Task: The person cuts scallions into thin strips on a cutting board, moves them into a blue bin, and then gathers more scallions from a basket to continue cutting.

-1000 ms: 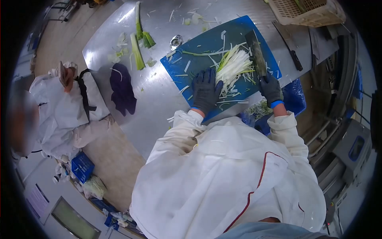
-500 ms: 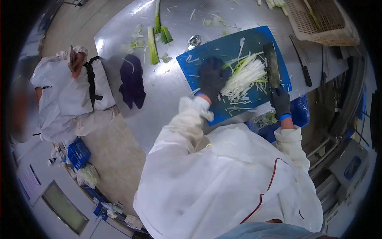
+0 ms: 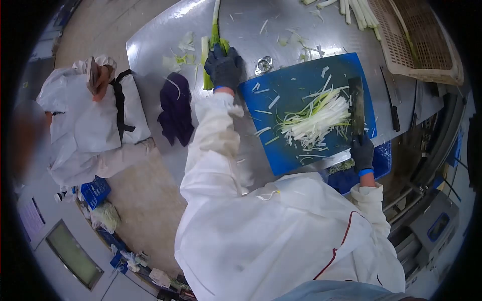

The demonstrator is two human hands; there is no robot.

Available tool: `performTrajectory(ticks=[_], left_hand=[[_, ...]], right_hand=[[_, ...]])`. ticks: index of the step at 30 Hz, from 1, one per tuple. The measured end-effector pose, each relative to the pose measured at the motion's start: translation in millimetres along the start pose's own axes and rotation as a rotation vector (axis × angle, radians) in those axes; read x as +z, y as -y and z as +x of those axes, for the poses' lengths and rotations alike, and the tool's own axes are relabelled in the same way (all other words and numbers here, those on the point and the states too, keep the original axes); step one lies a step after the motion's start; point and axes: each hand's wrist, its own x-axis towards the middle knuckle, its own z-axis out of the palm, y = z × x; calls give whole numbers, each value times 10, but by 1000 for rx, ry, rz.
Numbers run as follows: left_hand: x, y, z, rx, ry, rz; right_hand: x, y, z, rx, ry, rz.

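My gloved left hand (image 3: 224,66) rests over the green ends of some leeks (image 3: 215,30), fingers stretched out and touching them. A separate leek piece (image 3: 205,47) lies along its left side, partly covered. In my gloved right hand (image 3: 362,152) is the handle of a cleaver (image 3: 356,105), its dark blade lying along the right side of a blue cutting board (image 3: 276,148). Beside the blade sits a heap of shredded leek (image 3: 321,120), white with some green strands. Loose shreds are scattered over the board's left part.
A metal watch (image 3: 263,65) and a dark purple cloth (image 3: 176,108) lie on the steel table (image 3: 150,50). At right are a knife (image 3: 394,110) and a beige basket (image 3: 427,65). A blue bin (image 3: 382,160) stands below the edge. Another person (image 3: 95,115) stands at left.
My left hand has left the shredded leek on the board and moved left and away from me to the leeks. My right hand still holds the cleaver at the board's right side.
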Motion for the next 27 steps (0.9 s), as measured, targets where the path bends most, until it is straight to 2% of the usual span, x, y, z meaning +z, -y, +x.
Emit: performTrajectory(ticks=[2,3,4,6,8,9,12,13,14,16,19,22,24,25,27], left_hand=[[456,289,35,-85,87,-52],[485,385,138,-219,285,-13],[490,507,126,-238,190,70],[246,734,96,-303,146,36],[146,1016,-50,-234,-79,-177],[141,1136,-130,-381,-72,-540],[164,1284,-304,-413,-188,-523],[126,1300,-313,-341,-210,-427],[109,1294,-320,-348,-223,-438],[87,1212,-345,-361,-247,-464],[-127,918,-371,-390,-48,-120],[-250,471,-232,-187,-151,167],[-26,244,-223,-39,-73,-146],[88,50,-212,3,-49,-203],[93,-325,-64,-14,100,-497]], right_hand=[[16,-2,-15,20,-7,6],[13,7,-12,30,-11,9],[-22,105,-24,31,-16,4],[-111,374,-81,38,-20,-5],[-27,134,-42,11,-39,18],[32,0,-34,-3,-44,30],[-58,173,-72,177,39,211],[-39,153,-51,79,2,147],[-33,136,-45,104,13,163],[-46,148,-48,157,32,194],[-55,152,-68,135,36,221],[-35,133,-61,180,49,260],[-59,219,-70,182,36,267],[-73,273,-78,182,31,270],[-96,352,-86,135,21,232]])
